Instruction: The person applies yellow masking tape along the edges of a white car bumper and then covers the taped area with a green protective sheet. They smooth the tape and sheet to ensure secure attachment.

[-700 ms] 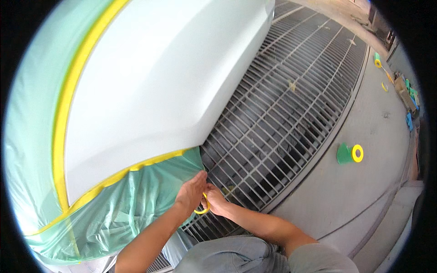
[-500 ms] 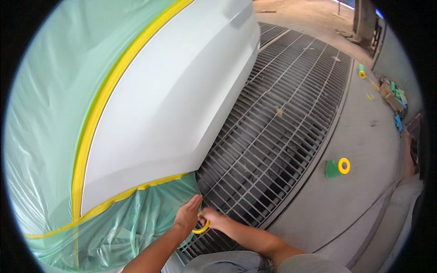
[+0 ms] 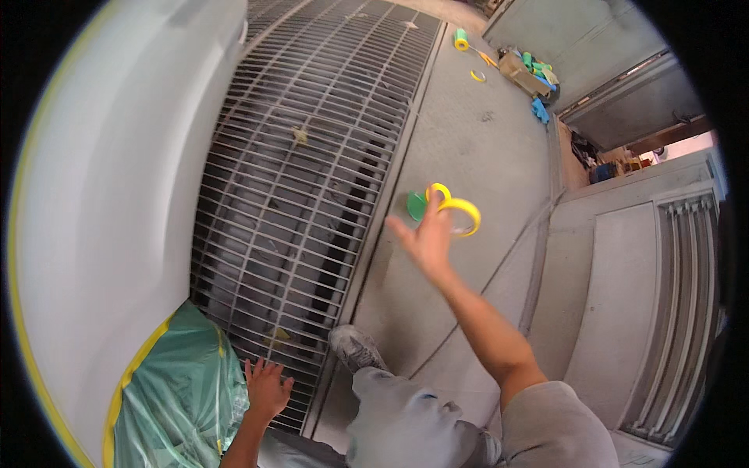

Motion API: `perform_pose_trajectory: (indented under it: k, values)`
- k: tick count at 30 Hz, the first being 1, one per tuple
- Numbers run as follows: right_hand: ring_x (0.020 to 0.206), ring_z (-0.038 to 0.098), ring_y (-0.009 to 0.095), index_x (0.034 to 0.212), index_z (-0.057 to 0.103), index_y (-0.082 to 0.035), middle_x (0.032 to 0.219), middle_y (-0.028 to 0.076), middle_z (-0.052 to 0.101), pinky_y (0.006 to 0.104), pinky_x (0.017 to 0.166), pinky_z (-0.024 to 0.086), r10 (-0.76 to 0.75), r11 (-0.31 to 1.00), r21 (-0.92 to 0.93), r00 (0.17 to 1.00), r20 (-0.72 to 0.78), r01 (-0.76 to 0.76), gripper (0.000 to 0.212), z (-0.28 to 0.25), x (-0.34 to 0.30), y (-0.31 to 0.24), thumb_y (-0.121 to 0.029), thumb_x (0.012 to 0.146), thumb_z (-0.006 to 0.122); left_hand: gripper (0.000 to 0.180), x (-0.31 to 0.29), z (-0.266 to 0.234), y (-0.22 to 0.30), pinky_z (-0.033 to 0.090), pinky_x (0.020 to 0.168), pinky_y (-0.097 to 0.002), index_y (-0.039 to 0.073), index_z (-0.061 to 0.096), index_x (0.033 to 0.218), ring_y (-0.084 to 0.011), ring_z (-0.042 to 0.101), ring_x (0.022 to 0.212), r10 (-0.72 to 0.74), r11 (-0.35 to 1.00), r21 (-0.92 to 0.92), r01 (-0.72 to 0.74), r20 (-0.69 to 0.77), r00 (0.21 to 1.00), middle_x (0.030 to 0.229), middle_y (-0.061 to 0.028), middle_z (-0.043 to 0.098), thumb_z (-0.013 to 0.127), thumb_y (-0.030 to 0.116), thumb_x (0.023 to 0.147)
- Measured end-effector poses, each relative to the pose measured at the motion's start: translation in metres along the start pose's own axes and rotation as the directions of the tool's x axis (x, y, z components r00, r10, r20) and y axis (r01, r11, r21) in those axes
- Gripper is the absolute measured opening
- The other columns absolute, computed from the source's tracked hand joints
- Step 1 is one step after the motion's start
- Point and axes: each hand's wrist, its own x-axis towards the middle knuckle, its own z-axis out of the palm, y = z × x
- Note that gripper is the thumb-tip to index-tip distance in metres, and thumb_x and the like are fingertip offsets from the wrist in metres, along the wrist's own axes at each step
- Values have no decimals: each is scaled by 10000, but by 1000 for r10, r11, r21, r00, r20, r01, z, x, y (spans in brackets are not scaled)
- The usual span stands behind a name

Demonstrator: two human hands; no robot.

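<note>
My right hand reaches forward over the floor, thumb spread and fingers stretched out, slightly blurred. A yellow tape roll appears right beside its fingers; whether they touch is unclear. Beyond them on the floor stands a green roll of masking film with a yellow end. Low in the picture, my left hand has its fingers spread, holding nothing, beside green plastic sheeting. Yellow tape edges that sheeting along the white car body panel.
A metal floor grate runs between the panel and the grey floor. Farther off lie another green film roll, a small yellow tape ring and a cardboard box of rolls. A wall with a ribbed vent stands at right.
My view has swung right. My right hand has left the sheeting's edge and stretched out over the floor, and the tape roll has moved with it. My left hand has lowered, its fingers spread.
</note>
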Motion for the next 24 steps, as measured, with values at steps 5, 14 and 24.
perform_pose_trajectory:
  k: [5, 14, 24]
  values:
    - [1071, 608, 453, 1507, 487, -119, 1155, 265, 621, 543, 916, 506, 129, 923, -382, 971, 200, -44, 939, 6, 75, 72, -499, 748, 890, 499, 11, -47, 50, 259, 1222, -630, 23, 715, 1284, -425, 561, 1331, -61, 976, -203, 80, 98, 993, 1310, -199, 689, 685, 403, 963]
    - [1047, 652, 406, 1179, 621, -79, 1126, 224, 650, 527, 878, 545, 313, 944, -233, 866, 391, -235, 548, -33, 119, 117, -324, 744, 847, 481, 169, -245, 205, 546, 945, -468, 20, 671, 1344, -426, 685, 1080, 247, 949, -216, -229, 61, 967, 1282, -231, 707, 698, 349, 994]
    - [1041, 682, 413, 1296, 634, 14, 1190, 260, 687, 496, 925, 532, 654, 755, -70, 756, 27, -652, 711, -111, 378, 196, -381, 751, 863, 484, 331, -423, 288, 556, 899, -385, -22, 659, 1345, -268, 710, 1093, -175, 615, -783, 92, -22, 984, 1242, -187, 736, 691, 343, 1029]
